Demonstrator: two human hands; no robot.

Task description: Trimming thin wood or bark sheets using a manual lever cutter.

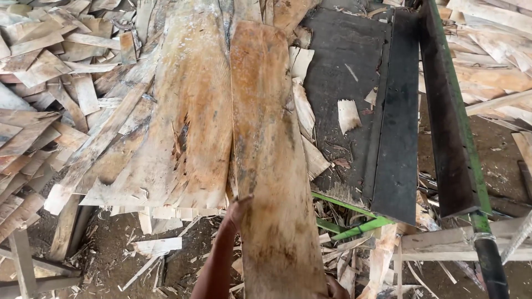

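Observation:
A long, thin sheet of wood veneer [271,155], orange-brown and streaked, runs from the bottom of the view up toward the top centre. My left hand [236,211] grips its left edge near the lower part. My right hand [334,289] holds its bottom right corner; only the fingertips show. The sheet lies over a stack of similar veneer sheets [183,127] to its left.
A black flat machine table [346,83] with a black metal blade bar [446,111] and green frame [354,218] stands at the right. Loose veneer scraps [50,83] pile up at the left and top right. Wood chips litter the dirt floor [127,243].

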